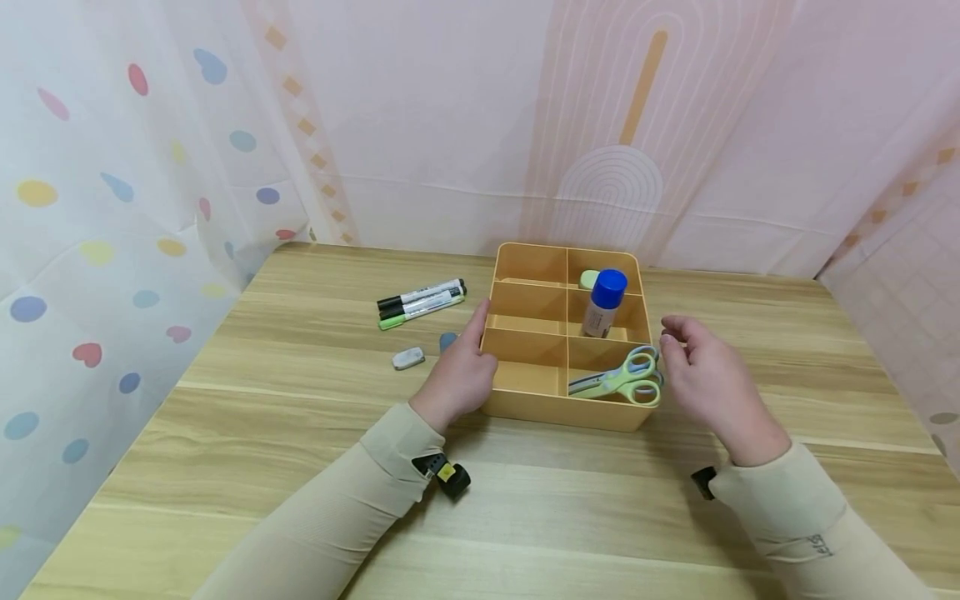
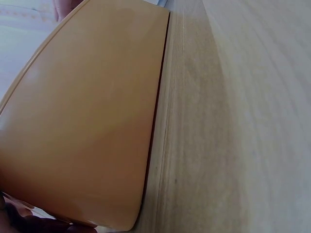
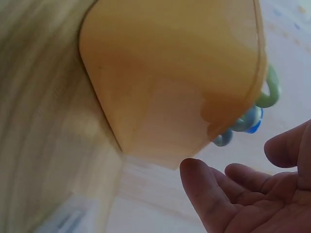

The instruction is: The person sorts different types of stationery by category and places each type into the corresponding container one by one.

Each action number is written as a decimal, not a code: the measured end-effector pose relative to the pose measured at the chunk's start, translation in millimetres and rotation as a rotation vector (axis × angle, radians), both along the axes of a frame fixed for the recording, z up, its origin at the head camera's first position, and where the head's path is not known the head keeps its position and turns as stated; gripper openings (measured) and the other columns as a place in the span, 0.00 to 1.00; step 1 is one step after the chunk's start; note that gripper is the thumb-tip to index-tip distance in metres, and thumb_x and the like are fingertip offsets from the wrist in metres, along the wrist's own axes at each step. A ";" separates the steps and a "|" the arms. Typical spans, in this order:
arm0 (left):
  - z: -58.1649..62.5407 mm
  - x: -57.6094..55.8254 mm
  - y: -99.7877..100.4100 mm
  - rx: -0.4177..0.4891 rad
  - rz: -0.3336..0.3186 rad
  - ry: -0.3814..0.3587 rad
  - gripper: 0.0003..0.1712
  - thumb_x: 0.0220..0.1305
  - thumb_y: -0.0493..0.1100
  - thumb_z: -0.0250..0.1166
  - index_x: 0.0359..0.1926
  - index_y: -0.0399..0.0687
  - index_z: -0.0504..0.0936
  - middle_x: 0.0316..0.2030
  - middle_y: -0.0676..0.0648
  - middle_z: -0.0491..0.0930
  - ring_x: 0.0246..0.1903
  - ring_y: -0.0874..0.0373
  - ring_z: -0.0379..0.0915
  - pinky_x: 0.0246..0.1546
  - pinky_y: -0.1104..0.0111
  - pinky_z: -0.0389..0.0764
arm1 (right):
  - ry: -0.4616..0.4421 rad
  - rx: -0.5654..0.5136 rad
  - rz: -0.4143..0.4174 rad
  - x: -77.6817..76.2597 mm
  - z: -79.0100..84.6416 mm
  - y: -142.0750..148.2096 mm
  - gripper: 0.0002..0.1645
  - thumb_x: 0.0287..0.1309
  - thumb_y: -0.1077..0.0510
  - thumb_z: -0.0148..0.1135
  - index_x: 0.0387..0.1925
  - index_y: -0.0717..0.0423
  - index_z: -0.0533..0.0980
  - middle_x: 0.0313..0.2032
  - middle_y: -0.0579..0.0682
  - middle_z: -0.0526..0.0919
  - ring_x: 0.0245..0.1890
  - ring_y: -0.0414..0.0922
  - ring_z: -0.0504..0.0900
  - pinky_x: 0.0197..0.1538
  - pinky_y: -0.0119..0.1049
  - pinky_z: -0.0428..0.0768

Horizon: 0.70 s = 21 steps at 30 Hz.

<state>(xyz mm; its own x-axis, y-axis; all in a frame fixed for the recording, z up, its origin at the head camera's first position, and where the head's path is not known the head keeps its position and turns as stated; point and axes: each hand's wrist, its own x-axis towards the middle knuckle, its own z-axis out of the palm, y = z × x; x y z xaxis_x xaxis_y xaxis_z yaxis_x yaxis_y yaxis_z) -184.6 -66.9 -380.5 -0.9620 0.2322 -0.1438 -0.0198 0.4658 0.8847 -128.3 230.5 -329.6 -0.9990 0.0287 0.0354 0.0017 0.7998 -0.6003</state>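
An orange-tan organizer box with several compartments sits on the table. My left hand touches its left wall, fingers stretched along the side; part of them is hidden. To the right of the box, my right hand hovers with loosely bent fingers and nothing in them, apart from the wall in the right wrist view. Scissors with green and blue handles lie in the front right compartment, handles over the rim. A blue-capped glue stick stands in the middle right one. Behind it shows a pale green object.
Left of the box lie black-capped markers and a green pen, side by side. Nearer are a small white eraser-like piece and a blue object partly behind the left hand. A patterned curtain hangs behind the table.
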 end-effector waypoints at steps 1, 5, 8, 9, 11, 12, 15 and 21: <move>-0.2 -0.3 0.0 0.001 -0.001 0.004 0.49 0.71 0.33 0.44 0.86 0.66 0.39 0.84 0.49 0.52 0.79 0.47 0.57 0.80 0.49 0.58 | -0.017 -0.017 -0.001 -0.7 -1.3 0.2 0.33 0.83 0.49 0.39 0.74 0.68 0.66 0.64 0.70 0.79 0.61 0.64 0.81 0.60 0.62 0.81; -1.0 -1.3 0.0 0.003 -0.002 0.010 0.49 0.70 0.32 0.44 0.86 0.65 0.39 0.84 0.48 0.52 0.79 0.48 0.57 0.81 0.50 0.58 | -0.081 -0.083 -0.004 -3.3 -7.3 0.5 0.36 0.83 0.47 0.38 0.76 0.69 0.62 0.68 0.70 0.75 0.66 0.65 0.76 0.67 0.63 0.76; -1.3 -1.5 0.1 0.002 -0.004 0.011 0.49 0.70 0.32 0.44 0.86 0.65 0.39 0.84 0.48 0.52 0.79 0.48 0.57 0.81 0.50 0.57 | -0.114 -0.119 0.006 -4.6 -12.2 0.8 0.38 0.83 0.46 0.38 0.78 0.69 0.59 0.71 0.70 0.72 0.71 0.66 0.72 0.72 0.64 0.70; -1.2 -1.4 0.2 0.002 -0.004 0.011 0.49 0.70 0.32 0.44 0.86 0.65 0.39 0.84 0.48 0.52 0.79 0.48 0.57 0.81 0.50 0.57 | -0.121 -0.129 0.010 -4.8 -13.6 0.7 0.38 0.83 0.45 0.38 0.78 0.70 0.58 0.72 0.70 0.70 0.72 0.66 0.70 0.74 0.65 0.68; -1.4 -1.4 0.3 0.002 -0.005 0.011 0.49 0.71 0.33 0.44 0.86 0.65 0.39 0.84 0.49 0.52 0.79 0.49 0.57 0.81 0.50 0.57 | -0.133 -0.146 0.018 -4.9 -16.4 0.8 0.39 0.83 0.45 0.38 0.79 0.70 0.57 0.74 0.71 0.68 0.75 0.67 0.67 0.75 0.65 0.65; -1.5 -1.4 0.5 0.003 -0.006 0.010 0.49 0.71 0.33 0.44 0.86 0.65 0.39 0.84 0.48 0.52 0.79 0.49 0.57 0.81 0.50 0.57 | -0.135 -0.153 0.021 -4.9 -17.4 0.7 0.39 0.83 0.45 0.37 0.79 0.71 0.57 0.74 0.71 0.67 0.76 0.67 0.65 0.76 0.65 0.63; -1.7 -1.4 0.5 0.003 -0.004 0.008 0.49 0.71 0.32 0.44 0.86 0.66 0.39 0.84 0.49 0.52 0.79 0.49 0.57 0.81 0.50 0.57 | -0.159 -0.177 0.010 -4.9 -19.1 0.0 0.40 0.83 0.44 0.35 0.79 0.69 0.56 0.76 0.70 0.64 0.78 0.68 0.61 0.78 0.66 0.60; -2.1 -2.0 0.4 0.013 0.003 0.005 0.49 0.71 0.32 0.44 0.86 0.67 0.40 0.84 0.50 0.52 0.80 0.48 0.56 0.81 0.48 0.56 | -0.282 -0.376 -0.075 -7.7 -23.0 -4.0 0.42 0.83 0.40 0.35 0.84 0.60 0.49 0.82 0.63 0.54 0.83 0.61 0.50 0.82 0.61 0.53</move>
